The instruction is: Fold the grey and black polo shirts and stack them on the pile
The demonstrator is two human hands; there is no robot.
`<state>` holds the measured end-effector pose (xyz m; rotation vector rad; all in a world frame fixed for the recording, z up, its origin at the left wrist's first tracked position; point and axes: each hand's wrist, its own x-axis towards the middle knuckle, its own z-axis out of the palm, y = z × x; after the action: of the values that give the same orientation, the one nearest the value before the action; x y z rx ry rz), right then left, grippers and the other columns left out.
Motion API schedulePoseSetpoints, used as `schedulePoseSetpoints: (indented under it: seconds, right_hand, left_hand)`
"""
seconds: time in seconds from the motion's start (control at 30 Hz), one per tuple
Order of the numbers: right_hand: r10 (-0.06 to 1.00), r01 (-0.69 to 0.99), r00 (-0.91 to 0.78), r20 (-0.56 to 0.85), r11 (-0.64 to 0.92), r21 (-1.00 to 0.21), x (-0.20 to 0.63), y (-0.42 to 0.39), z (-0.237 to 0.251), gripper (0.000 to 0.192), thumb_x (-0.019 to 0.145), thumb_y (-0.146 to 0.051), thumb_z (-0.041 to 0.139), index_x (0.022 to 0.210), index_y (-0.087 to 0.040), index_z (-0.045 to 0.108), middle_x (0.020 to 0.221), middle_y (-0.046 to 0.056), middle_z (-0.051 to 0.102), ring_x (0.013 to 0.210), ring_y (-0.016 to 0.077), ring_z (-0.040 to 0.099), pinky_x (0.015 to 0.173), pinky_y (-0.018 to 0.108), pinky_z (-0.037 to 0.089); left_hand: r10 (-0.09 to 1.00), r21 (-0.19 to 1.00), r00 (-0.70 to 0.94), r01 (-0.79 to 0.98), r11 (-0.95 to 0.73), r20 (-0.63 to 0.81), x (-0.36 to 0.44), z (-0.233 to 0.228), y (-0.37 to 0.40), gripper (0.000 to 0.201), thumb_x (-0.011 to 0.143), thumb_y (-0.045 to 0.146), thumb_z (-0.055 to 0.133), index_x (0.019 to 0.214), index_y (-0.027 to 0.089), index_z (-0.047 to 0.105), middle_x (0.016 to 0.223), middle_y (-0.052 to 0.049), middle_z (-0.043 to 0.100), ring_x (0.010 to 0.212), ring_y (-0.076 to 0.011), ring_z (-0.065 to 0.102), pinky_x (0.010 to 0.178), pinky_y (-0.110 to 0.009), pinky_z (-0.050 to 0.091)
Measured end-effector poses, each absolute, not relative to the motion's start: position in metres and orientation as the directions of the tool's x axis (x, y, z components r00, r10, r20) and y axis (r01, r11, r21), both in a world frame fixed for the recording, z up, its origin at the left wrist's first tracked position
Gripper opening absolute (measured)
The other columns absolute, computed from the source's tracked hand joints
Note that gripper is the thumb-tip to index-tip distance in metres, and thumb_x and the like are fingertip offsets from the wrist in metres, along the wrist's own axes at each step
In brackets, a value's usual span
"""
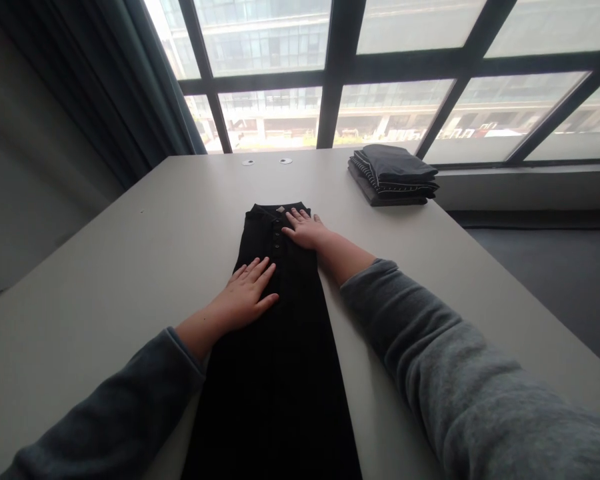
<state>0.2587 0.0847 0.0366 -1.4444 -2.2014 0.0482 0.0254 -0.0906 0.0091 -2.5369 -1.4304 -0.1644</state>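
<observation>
A long black garment (280,373), like trousers or a skirt, lies flat on the white table, its narrow top end away from me. Several buttons (277,235) run down from that end, and a small pale label (281,209) shows inside the top edge. My left hand (247,293) rests palm down on the left part of the garment, fingers stretched out. Farther up, my right hand (304,229) lies flat at the top right corner, fingers spread beside the buttons. Neither hand grips anything. The garment's near end runs out of the bottom of the view.
A stack of folded dark clothes (395,175) sits at the table's far right edge. Two round white cable covers (285,161) are set in the white table (105,293) near its back edge. Behind stand a dark-framed window (333,73) and, at left, a dark curtain (115,73).
</observation>
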Motion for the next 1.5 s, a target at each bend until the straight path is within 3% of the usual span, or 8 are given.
schedulePoseSetpoints:
  seconds: [0.1,0.3,0.53,0.77,0.93,1.07,1.27,1.5]
  right_hand:
    - [0.870,0.850,-0.317,0.378,0.437,-0.293,0.264,0.078,0.043,0.069,0.110,-0.053,0.033,0.172,-0.022,0.027,0.179,0.010,0.013,0.166,0.0342,0.012,0.130,0.068,0.009]
    - [0.751,0.862,-0.240,0.615,0.455,-0.221,0.272,0.044,0.046,0.068,0.110,-0.040,0.035,0.169,-0.007,0.030,0.176,0.018,0.024,0.165,0.0330,0.018,0.133,0.055,0.013]
    - [0.793,0.862,-0.413,0.447,0.499,-0.089,0.243,-0.011,-0.001,0.083,0.108,-0.060,0.038,0.168,-0.003,0.032,0.175,0.023,0.022,0.164,0.0357,0.019,0.133,0.052,0.020]
    - [0.756,0.895,-0.358,0.548,0.445,-0.030,0.229,-0.042,-0.001,0.070,0.111,-0.050,0.040,0.164,-0.004,0.042,0.172,0.022,0.032,0.163,0.0339,0.025,0.134,0.054,0.012]
    - [0.756,0.862,-0.398,0.519,0.502,-0.070,0.235,-0.115,-0.027,0.070,0.110,-0.046,0.046,0.166,-0.005,0.039,0.174,0.020,0.027,0.164,0.0335,0.021,0.134,0.053,0.017]
    - [0.680,0.737,-0.547,0.488,0.668,-0.105,0.253,-0.200,-0.067,0.073,0.108,-0.045,0.053,0.169,-0.011,0.034,0.175,0.018,0.024,0.164,0.0314,0.021,0.134,0.053,0.022]
    - [0.534,0.522,-0.715,0.450,0.837,-0.163,0.290,-0.307,-0.108,0.061,0.102,-0.027,0.063,0.161,-0.025,0.050,0.171,0.012,0.039,0.160,0.0306,0.034,0.132,0.057,0.029]
    - [0.539,0.462,-0.635,0.554,0.839,-0.287,0.316,-0.369,-0.136,0.045,0.100,-0.007,0.051,0.134,-0.027,0.074,0.151,0.007,0.065,0.149,0.0242,0.053,0.124,0.049,0.046]
  left_hand:
    - [0.804,-0.166,0.543,0.840,-0.517,0.243,0.019,0.011,-0.086,0.069,0.107,0.054,0.042,0.169,0.024,0.035,0.177,-0.006,0.026,0.166,-0.0276,0.018,0.135,-0.051,0.017]
    - [0.819,-0.155,0.418,0.908,-0.389,0.394,0.010,0.007,-0.074,0.068,0.108,0.050,0.043,0.166,0.014,0.041,0.177,-0.014,0.026,0.165,-0.0311,0.021,0.134,-0.050,0.020]
    - [0.815,-0.147,0.392,0.919,-0.365,0.426,0.010,-0.001,-0.067,0.071,0.106,0.050,0.048,0.165,0.010,0.042,0.176,-0.017,0.026,0.165,-0.0341,0.021,0.133,-0.049,0.023]
    - [0.818,-0.170,0.394,0.919,-0.355,0.420,0.021,0.002,-0.079,0.069,0.107,0.049,0.045,0.165,0.012,0.043,0.174,-0.016,0.032,0.164,-0.0374,0.021,0.132,-0.055,0.020]
    - [0.736,-0.265,0.534,0.846,-0.463,0.416,0.017,-0.015,-0.131,0.065,0.109,0.046,0.043,0.164,0.014,0.044,0.174,-0.017,0.032,0.163,-0.0358,0.027,0.133,-0.058,0.016]
    - [0.640,-0.293,0.692,0.722,-0.627,0.335,-0.011,-0.046,-0.204,0.064,0.109,0.049,0.046,0.166,0.021,0.041,0.175,-0.012,0.032,0.163,-0.0324,0.027,0.133,-0.056,0.019]
    - [0.573,-0.129,0.785,0.609,-0.782,0.234,-0.074,-0.067,-0.312,0.068,0.103,0.033,0.060,0.167,0.036,0.037,0.175,-0.003,0.034,0.161,-0.0288,0.032,0.132,-0.052,0.026]
    - [0.622,0.201,0.767,0.592,-0.781,0.156,-0.125,-0.055,-0.378,0.044,0.090,0.013,0.063,0.126,0.033,0.076,0.155,-0.003,0.062,0.151,-0.0267,0.049,0.127,-0.047,0.039]
